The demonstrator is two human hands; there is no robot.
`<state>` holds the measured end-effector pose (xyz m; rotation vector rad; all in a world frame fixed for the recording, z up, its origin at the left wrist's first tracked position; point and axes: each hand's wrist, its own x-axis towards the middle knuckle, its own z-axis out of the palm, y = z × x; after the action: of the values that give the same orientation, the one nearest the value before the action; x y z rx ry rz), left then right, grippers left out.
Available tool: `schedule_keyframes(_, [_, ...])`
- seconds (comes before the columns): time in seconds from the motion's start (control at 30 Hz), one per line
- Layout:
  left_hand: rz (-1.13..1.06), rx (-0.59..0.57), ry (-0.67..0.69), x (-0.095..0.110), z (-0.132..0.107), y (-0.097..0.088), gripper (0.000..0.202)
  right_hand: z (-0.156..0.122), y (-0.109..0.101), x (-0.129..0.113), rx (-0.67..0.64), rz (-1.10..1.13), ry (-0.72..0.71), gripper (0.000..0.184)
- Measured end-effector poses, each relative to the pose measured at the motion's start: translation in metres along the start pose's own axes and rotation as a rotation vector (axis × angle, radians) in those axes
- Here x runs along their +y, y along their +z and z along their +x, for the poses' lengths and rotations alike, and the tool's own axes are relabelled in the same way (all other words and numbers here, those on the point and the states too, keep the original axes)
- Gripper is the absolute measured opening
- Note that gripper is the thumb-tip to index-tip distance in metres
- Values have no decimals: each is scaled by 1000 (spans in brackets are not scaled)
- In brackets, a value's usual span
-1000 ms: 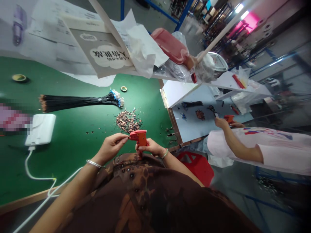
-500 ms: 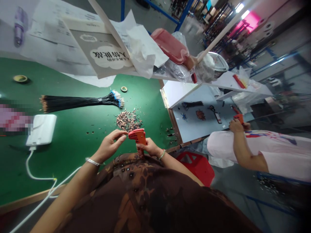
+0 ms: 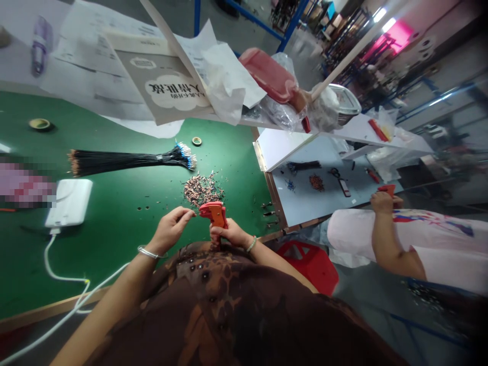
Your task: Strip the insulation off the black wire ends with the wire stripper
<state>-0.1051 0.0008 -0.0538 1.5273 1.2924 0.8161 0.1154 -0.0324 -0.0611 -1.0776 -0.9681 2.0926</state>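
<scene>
On a green counter [image 3: 114, 264] in a workshop, two hands work an orange crimping tool [image 3: 216, 214] at the near edge.
The right hand [image 3: 231, 235] has its fingers clamped around the tool's grip. The left hand [image 3: 170, 231] sits just beside the tool's nose with its fingers pinched together; whether they hold a thin wire is too small to tell. Just beyond lies a pile of copper terminals [image 3: 202, 189], then a long bundle of black wires [image 3: 129, 160] with blue-tipped ends. A white power bank [image 3: 69, 202] sits toward the counter's left side. Past the counter's right edge, a co-worker's hand [image 3: 383, 202] holds a similar orange tool [image 3: 387, 189] beside a pale board [image 3: 305, 208].
</scene>
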Motion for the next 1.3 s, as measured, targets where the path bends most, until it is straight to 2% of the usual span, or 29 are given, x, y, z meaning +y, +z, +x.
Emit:
schedule_keyframes(0.17, [-2,44,7,-5,0,-3,37,-5,-18,3,3,108,9,49])
schedule_keyframes(0.3, [31,75,71,-6,0,-2,31,-9,-28,6,-6,105,16,47])
schedule_keyframes(0.47, [46,108,190,0,2,3,23,-9,-23,-4,-92,56,29,50])
schedule_keyframes(0.67, [94,94,279,5,2,3,21,-7,-18,-11,-140,-6,48,48])
schedule_keyframes(0.93, [224,103,365,4,2,-2,20,-6,-19,-15,-146,-34,84,46])
schedule_keyframes(1.13, [336,124,462,10,3,-4,19,-9,-18,-17,-89,-94,106,45])
schedule_keyframes(1.3, [377,118,468,11,5,-4,20,-9,-21,-11,-61,-124,97,44])
